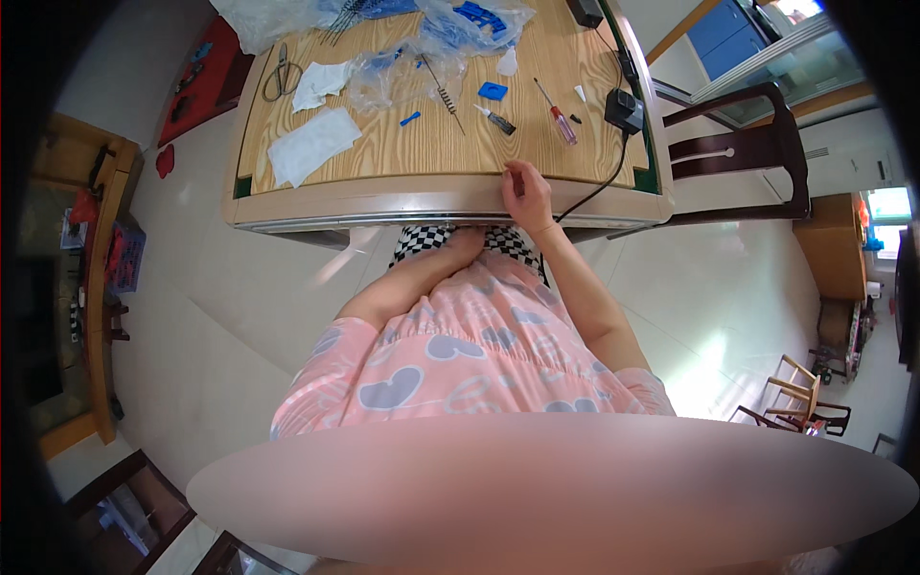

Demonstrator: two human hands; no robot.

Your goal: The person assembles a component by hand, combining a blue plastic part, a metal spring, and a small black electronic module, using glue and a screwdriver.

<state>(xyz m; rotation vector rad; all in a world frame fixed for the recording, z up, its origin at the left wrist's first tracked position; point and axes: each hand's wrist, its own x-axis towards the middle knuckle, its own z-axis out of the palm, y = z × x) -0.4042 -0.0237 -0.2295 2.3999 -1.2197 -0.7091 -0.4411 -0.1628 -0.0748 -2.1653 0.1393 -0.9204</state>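
Note:
My right hand point(528, 198) rests on the table's front edge, its fingers loosely curled and slightly apart, with nothing visible in it. My left hand point(468, 241) lies low in my lap, on black-and-white checked cloth just below the table edge; its fingers are hidden. Beyond the right hand lie a small black-and-white tube point(496, 121), a screwdriver point(562, 125) with a clear pinkish handle, and a blue square piece point(493, 91). A white cone-shaped nozzle point(580, 93) and a tiny black cap point(575, 119) are near the screwdriver. A small blue piece point(410, 119) lies left of a dark coiled rod point(444, 94).
Scissors point(282, 75), a crumpled white tissue point(321, 85) and a flat white sheet point(314, 146) occupy the table's left. Clear plastic bags point(393, 81) spread across the back. A black power adapter point(624, 111) trails its cable over the right front edge. A dark chair point(743, 153) stands at right.

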